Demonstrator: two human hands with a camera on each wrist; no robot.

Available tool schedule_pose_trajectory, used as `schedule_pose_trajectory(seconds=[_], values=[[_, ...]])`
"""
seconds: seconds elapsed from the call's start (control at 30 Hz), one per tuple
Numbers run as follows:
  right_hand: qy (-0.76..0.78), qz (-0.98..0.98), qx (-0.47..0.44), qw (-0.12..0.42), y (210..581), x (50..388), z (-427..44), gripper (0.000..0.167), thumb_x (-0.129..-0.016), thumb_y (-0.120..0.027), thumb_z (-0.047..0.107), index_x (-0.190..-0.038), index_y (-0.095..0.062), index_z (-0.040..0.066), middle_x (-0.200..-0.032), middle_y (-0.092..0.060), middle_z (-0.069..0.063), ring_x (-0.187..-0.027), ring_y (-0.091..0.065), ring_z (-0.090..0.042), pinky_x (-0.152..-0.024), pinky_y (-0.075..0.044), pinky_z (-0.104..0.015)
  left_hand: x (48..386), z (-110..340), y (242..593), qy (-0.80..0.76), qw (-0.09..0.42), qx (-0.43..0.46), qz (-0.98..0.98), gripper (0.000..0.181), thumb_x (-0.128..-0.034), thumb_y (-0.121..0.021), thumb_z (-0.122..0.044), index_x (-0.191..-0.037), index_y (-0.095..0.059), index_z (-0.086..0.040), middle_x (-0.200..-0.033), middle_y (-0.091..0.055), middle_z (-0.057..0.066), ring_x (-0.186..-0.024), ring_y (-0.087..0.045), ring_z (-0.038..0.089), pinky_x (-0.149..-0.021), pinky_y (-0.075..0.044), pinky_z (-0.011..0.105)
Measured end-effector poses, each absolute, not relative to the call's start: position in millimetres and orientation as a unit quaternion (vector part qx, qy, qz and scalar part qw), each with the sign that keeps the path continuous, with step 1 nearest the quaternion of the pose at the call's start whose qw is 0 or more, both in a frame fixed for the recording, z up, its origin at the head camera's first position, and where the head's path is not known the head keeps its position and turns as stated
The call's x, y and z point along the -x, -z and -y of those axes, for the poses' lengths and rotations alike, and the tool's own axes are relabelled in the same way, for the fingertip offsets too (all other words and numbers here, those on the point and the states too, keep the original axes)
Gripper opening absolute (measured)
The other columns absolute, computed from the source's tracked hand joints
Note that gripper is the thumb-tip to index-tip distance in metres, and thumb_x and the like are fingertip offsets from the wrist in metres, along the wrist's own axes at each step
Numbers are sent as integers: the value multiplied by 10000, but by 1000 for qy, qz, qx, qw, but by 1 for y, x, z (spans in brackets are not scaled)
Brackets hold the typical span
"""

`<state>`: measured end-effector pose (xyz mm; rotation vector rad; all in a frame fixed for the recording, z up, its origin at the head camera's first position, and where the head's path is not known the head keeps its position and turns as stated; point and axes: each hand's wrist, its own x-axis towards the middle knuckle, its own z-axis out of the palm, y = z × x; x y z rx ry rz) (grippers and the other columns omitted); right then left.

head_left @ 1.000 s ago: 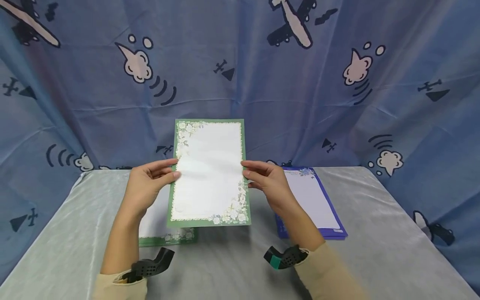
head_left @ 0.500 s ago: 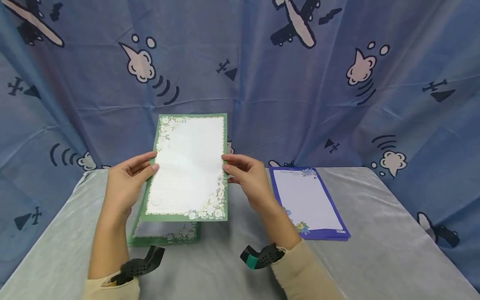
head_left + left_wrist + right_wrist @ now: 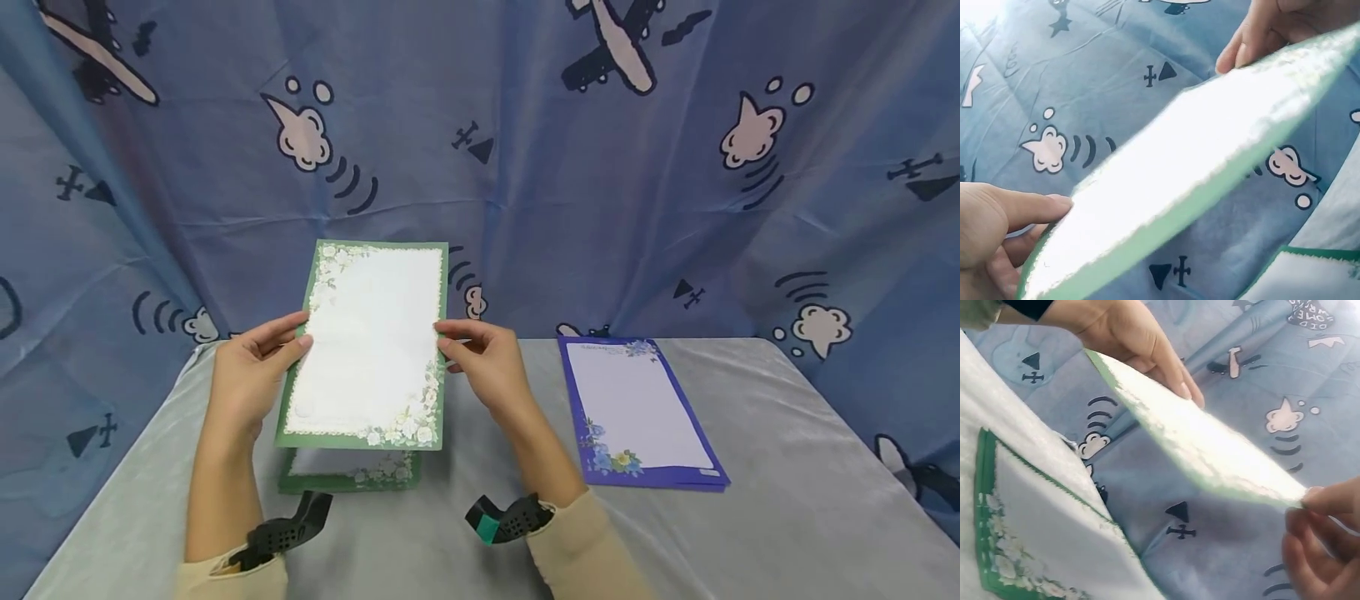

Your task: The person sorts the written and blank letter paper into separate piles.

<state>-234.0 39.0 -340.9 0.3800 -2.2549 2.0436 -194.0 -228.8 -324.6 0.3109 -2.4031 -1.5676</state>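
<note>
A sheet of paper (image 3: 367,342) with a green border and white flowers is held up in the air, tilted toward the head camera. My left hand (image 3: 251,371) pinches its left edge between thumb and fingers. On the opposite edge, my right hand (image 3: 487,362) pinches it the same way. Below and behind the raised sheet lies a stack of green-bordered paper (image 3: 352,479) on the table, mostly hidden in the head view. The right wrist view shows more of that green stack (image 3: 1054,519), apart from the held sheet.
A stack of purple-bordered paper (image 3: 637,408) with blue and yellow flowers lies on the right of the table. Pale grey cloth (image 3: 780,467) covers the table. A blue curtain (image 3: 525,183) with printed airplanes and clouds hangs behind it.
Both hands have carried the green-bordered sheet leftward, over the green stack, and lowered it slightly of late. The purple stack, partly hidden by the right arm before, now shows whole. The head view has shifted a little.
</note>
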Motion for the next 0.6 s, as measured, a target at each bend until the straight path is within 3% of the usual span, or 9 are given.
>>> schedule_pose_trajectory(seconds=[0.4, 0.6], values=[[-649, 749, -132, 21, 363, 234, -26, 214, -939, -693, 65, -1141, -764, 69, -1097, -724, -143, -827, -683, -157, -768, -609, -377, 197, 238, 337, 512, 95, -116, 846, 432, -1018, -611, -298, -1425, -600, -154, -1227, -556, 10, -1124, -504, 97, -876, -457, 121], [-649, 750, -124, 21, 377, 238, -19, 205, -932, -693, 46, -1122, -770, 54, -1066, -733, -167, -772, -677, -151, -717, -604, -349, 201, 241, 346, 506, 93, -125, 848, 416, -1015, -619, -244, -1416, -607, -135, -1245, -576, 66, -1076, -522, 99, -776, -476, 65]])
